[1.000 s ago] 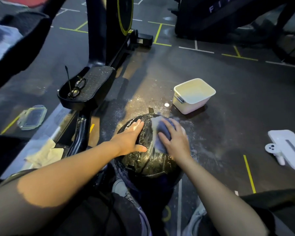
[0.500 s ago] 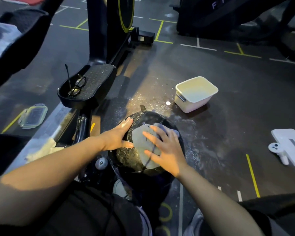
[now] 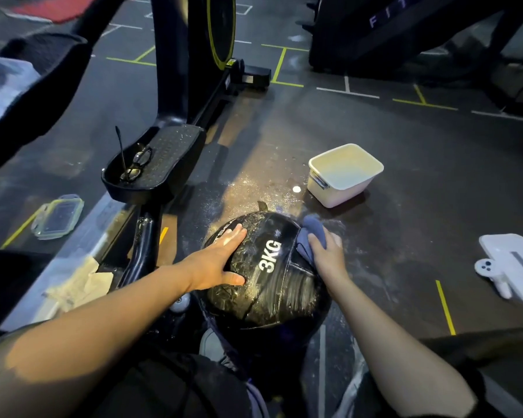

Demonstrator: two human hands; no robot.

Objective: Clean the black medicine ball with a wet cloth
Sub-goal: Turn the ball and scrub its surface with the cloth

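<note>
Black ball: the medicine ball sits on the dark floor right in front of the person's knees, marked "3KG" in white, with wet streaks and pale smears across its top.
Left hand: the left hand lies flat on the ball's left side, fingers straight and spread, thumb pointing toward the "3KG" mark; it presses the ball and grips nothing.
Right hand: the right hand is on the ball's upper right edge, fingers curled round a bunched blue cloth and holding it against the ball.
Floor near the ball: the floor shows white specks and wet patches around and beyond the ball, with yellow and white tape lines.
Left side: crumpled beige paper lies beside the machine's rail; a clear lid lies farther left.
Right side: a white device lies well apart from the ball.
Beyond the ball: a white tub stands near, up and to the right.
Pedal: a black foot pedal of an exercise machine carries a pair of glasses.
Far: dark gym equipment stands at the back.
</note>
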